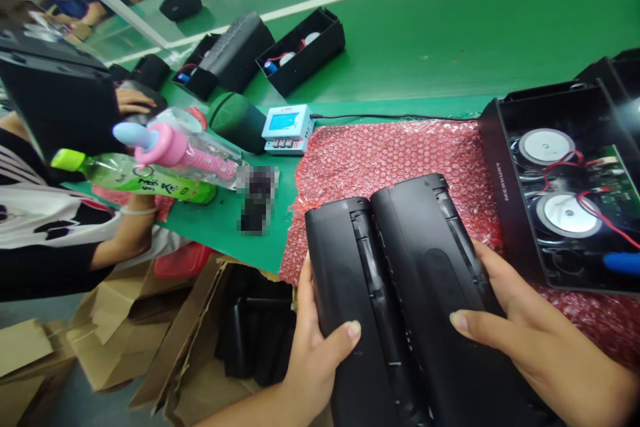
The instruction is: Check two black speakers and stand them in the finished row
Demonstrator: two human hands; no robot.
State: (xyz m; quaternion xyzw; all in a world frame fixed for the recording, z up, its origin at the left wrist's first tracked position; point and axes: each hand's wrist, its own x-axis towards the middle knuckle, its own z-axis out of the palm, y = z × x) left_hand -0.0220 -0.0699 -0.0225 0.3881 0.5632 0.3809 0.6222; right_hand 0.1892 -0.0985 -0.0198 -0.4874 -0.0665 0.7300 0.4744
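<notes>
Two long black plastic speaker housings lie side by side, tilted, in front of me. My left hand (pixel 316 353) is closed around the left speaker housing (pixel 334 267), its thumb lying on the upper face. On the other side, my right hand (pixel 535 333) grips the right speaker housing (pixel 417 240), thumb on top and fingers along the outer edge. Their lower ends run out of view. Behind them is red bubble wrap (pixel 395 153). An opened black speaker case (pixel 507 213) at the right shows two white-centred round drivers, red wires and a green circuit board.
A light-blue tester (pixel 289 128) with a screen and cable stands on the green bench (pixel 450 33). Bottles (pixel 120 173), a dark green speaker (pixel 235 121) and more black housings (pixel 300 47) are beyond. A cardboard box (pixel 200 353) sits below. A co-worker's arm (pixel 125 233) is left.
</notes>
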